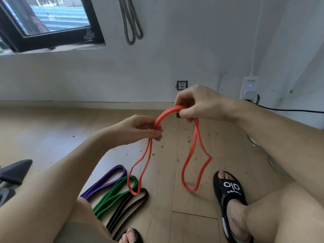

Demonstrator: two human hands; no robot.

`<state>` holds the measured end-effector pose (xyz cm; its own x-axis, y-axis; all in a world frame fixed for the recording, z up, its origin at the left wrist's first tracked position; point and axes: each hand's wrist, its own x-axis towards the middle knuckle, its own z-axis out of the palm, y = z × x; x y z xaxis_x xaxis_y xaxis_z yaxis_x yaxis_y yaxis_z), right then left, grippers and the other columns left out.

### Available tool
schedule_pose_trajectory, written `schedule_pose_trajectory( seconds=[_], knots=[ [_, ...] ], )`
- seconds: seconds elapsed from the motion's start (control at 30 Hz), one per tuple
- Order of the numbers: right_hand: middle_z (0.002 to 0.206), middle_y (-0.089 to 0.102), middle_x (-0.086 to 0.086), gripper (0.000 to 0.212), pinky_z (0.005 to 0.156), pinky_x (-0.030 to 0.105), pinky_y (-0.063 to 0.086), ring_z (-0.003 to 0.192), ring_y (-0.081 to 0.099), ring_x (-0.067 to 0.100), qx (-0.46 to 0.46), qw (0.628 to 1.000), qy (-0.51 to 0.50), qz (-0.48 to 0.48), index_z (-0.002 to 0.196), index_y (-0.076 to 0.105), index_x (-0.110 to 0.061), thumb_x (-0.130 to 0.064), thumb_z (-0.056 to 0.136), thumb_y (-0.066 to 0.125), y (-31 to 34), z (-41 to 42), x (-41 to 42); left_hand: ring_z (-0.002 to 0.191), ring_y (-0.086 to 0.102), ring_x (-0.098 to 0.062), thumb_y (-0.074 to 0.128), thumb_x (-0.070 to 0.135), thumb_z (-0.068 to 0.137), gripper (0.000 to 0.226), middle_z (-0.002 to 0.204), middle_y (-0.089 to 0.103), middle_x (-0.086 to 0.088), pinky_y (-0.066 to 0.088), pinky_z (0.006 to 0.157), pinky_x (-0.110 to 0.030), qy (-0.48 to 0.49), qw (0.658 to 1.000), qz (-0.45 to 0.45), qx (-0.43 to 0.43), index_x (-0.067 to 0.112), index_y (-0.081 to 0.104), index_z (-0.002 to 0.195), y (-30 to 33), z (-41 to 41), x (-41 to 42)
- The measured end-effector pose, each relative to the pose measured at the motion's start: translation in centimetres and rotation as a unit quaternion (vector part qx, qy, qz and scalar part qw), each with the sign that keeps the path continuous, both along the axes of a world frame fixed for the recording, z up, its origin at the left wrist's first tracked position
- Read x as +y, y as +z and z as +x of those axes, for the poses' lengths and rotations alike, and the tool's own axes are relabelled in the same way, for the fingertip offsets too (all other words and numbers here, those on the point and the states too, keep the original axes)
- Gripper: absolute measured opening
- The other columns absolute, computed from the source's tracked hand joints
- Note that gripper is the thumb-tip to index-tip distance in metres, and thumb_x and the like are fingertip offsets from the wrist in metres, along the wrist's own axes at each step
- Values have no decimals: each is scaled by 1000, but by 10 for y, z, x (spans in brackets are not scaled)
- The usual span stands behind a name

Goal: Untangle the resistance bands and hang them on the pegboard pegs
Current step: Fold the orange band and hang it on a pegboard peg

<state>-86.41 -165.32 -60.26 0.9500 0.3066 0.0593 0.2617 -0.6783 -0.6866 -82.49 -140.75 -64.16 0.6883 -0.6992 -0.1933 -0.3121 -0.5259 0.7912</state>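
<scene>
Nearest, at the bottom edge: two feet in black slides, the right slide (232, 195) bearing white lettering, the left slide (131, 236) just showing its toe. On the wooden floor (52, 130) between the knees, three flat bands lying side by side, folded into loops: a black band (129, 206) nearest, a green band (115, 192) beside it, a purple band (107, 181) outermost to the left.

Above them, held in the air, an orange band (168, 113). Left hand (142, 128) with fingers curled, pinching it at one point; right hand (194, 104) clenched around it a little higher and to the right. Short arc of orange spanning between the two grips; below each hand a long loop hanging down, the left loop's end reaching over the green and black bands, the right loop dangling near the right slide.

No bins, boxes or trays anywhere.

Farther back: grit scattered on the floor, a wall socket (182, 85), a white plug-in adapter (249, 88) with a blue light and a black cable (289, 110). Higher on the wall, a grey band (130, 23) hanging in two loops, its support out of frame; a dark-framed window (50, 20) to the left.
</scene>
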Motion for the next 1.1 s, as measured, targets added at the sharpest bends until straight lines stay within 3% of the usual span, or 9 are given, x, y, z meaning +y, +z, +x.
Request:
schedule_pose_trajectory(
  seconds=[0.13,0.23,0.37,0.57,0.67,0.8,0.97,1.1],
  knots=[
    [77,68,1,5,60,23,55,62,68,10,-31,999,-2,26,88,70,-17,-13,87,72,4,-1,7,93,75,-25,58,16,101,19,94,74,-11,58,94,-45,25,995,-95,-33,11,61,119,1,-3,-10],
    [71,69,-3,3,59,20,53,62,68,8,-18,999,4,26,90,70,-17,-15,89,72,3,-2,7,89,75,-25,54,12,103,9,84,72,-8,59,90,-46,33,989,-111,-91,7,61,105,4,-3,-14],
    [73,73,-6,7,64,20,54,69,71,8,35,999,15,-12,91,69,-21,-17,87,74,-1,-1,-1,84,74,-26,59,12,101,13,78,72,-8,58,89,-52,39,988,-92,-118,5,64,91,6,0,-8],
    [79,75,-2,6,75,31,57,77,73,12,68,996,6,-65,87,73,-22,-24,84,78,-3,5,-17,81,68,-26,54,9,103,24,70,55,-1,53,88,-51,66,985,-153,-49,12,63,81,8,3,0],
    [76,75,-4,3,76,30,55,76,72,11,32,998,-14,-58,83,74,-23,-25,84,76,-1,5,-19,86,72,-21,57,8,101,14,81,69,-6,54,86,-35,47,994,-94,-28,6,68,93,3,6,3],
    [71,70,-9,5,66,28,53,68,66,8,-48,994,-24,-99,81,75,-28,-28,87,74,1,4,-9,91,74,-10,62,16,99,11,93,77,-2,55,88,-27,-5,998,41,-38,12,68,107,-6,1,-4],
    [75,68,-11,10,66,29,52,72,65,11,-148,981,-40,-118,88,75,-25,-34,90,73,12,2,-2,90,74,-14,58,20,101,9,92,76,-5,58,89,-33,14,998,2,-59,13,62,105,-3,1,-11],
    [81,71,-9,9,70,28,54,78,68,11,-126,989,-31,-63,90,74,-23,-32,89,74,15,0,3,91,73,-14,63,19,98,1,92,75,0,59,91,-39,23,995,-21,-90,18,62,99,-5,2,-11]
  ],
)
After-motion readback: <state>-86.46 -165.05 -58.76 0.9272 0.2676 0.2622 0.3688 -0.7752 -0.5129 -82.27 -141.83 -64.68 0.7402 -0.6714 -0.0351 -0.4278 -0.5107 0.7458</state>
